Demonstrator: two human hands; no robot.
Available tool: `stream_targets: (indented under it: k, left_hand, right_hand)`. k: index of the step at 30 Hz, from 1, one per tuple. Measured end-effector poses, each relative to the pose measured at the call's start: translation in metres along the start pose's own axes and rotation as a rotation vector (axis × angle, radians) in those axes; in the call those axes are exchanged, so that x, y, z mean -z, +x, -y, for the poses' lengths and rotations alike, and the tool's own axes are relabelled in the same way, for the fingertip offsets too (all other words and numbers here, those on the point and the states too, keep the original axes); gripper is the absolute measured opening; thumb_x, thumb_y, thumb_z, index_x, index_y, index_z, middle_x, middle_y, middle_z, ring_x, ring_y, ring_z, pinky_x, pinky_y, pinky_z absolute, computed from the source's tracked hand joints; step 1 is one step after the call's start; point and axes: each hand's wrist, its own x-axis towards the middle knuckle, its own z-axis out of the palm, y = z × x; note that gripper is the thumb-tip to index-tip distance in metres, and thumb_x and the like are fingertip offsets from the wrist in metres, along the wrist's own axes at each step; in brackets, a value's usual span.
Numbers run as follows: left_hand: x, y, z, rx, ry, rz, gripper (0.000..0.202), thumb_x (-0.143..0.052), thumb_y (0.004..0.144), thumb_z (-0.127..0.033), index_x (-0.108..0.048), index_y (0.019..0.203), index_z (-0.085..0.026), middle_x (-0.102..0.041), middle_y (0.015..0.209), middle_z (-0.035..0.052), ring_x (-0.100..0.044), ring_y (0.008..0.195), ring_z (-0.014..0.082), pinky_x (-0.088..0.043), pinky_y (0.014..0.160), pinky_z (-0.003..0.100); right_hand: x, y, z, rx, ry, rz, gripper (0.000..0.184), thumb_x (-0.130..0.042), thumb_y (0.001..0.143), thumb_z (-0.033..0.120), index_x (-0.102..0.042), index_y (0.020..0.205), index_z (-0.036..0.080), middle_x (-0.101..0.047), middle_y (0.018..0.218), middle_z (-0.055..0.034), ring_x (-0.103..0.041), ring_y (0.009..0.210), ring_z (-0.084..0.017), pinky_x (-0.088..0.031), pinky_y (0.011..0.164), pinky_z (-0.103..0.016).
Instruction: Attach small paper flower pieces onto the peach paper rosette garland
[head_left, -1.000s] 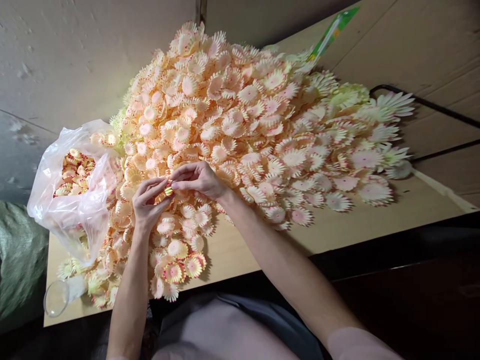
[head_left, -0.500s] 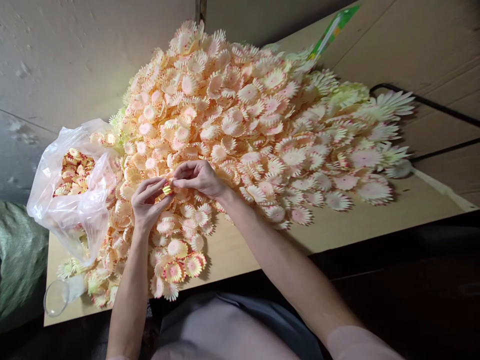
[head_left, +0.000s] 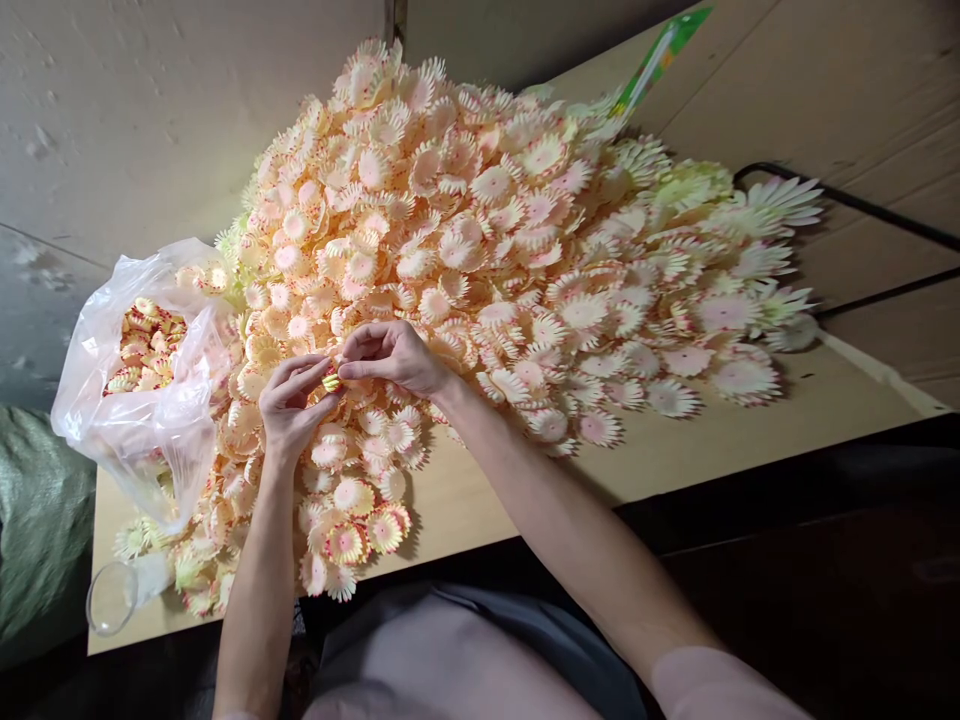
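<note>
Between the fingertips of my left hand (head_left: 295,405) is a small curled flower piece (head_left: 331,381), yellow with red edges. Its lower side shows, while my fingers cover the rest. My right hand (head_left: 394,358) meets it from the right, thumb and forefinger pinched together at the piece. Both hands are just above a large heap of artificial flower petal discs (head_left: 457,245), cream and pale pink with red-tipped fringes. Left of my hands stands a clear plastic bag (head_left: 169,425) with small curled flower pieces (head_left: 150,345) inside.
The heap covers much of a light wooden table (head_left: 480,510). At its front left corner lies a clear plastic cup (head_left: 112,597) on its side. A green package (head_left: 660,60) leans behind the heap. Black metal rods (head_left: 885,215) are at right, and a green sack (head_left: 37,530) at left.
The view has shifted very slightly. Both hands keep the same pinch around the small flower piece, with hardly any visible movement.
</note>
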Motion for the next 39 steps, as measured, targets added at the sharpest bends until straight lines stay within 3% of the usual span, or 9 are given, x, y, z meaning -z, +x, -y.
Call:
stream_targets:
  k: [20,30,39]
  left_hand:
    - [0.001,0.000,0.004,-0.020,0.051,0.023,0.044,-0.083,0.064,-0.016,-0.075,0.105,-0.030,-0.067,0.106,0.0062,-0.067,0.097,0.0184,-0.059,0.084,0.033]
    - [-0.001,0.003,-0.005,0.045,-0.020,-0.055,0.041,-0.087,0.057,-0.014,-0.078,0.095,-0.027,-0.070,0.097,0.0043,-0.069,0.088,0.0148,-0.060,0.072,0.024]
    - [0.006,0.000,0.009,0.215,-0.095,-0.192,0.042,-0.090,0.053,-0.023,-0.078,0.093,-0.024,-0.069,0.088,0.0024,-0.067,0.078,0.0123,-0.055,0.060,0.017]
  right_hand:
    - [0.003,-0.001,-0.003,0.005,-0.031,0.024,0.025,-0.084,0.058,0.018,-0.067,0.075,0.012,-0.069,0.066,0.0018,-0.062,0.059,-0.008,-0.052,0.062,-0.022]
    - [0.005,0.004,-0.005,0.035,-0.065,-0.091,0.029,-0.084,0.057,0.023,-0.061,0.073,0.015,-0.070,0.073,-0.0001,-0.063,0.064,-0.009,-0.053,0.068,-0.023]
    - [0.006,0.005,-0.005,-0.001,0.040,-0.129,0.036,-0.087,0.049,0.022,-0.058,0.070,0.016,-0.071,0.072,0.0007,-0.063,0.064,-0.009,-0.051,0.068,-0.023]
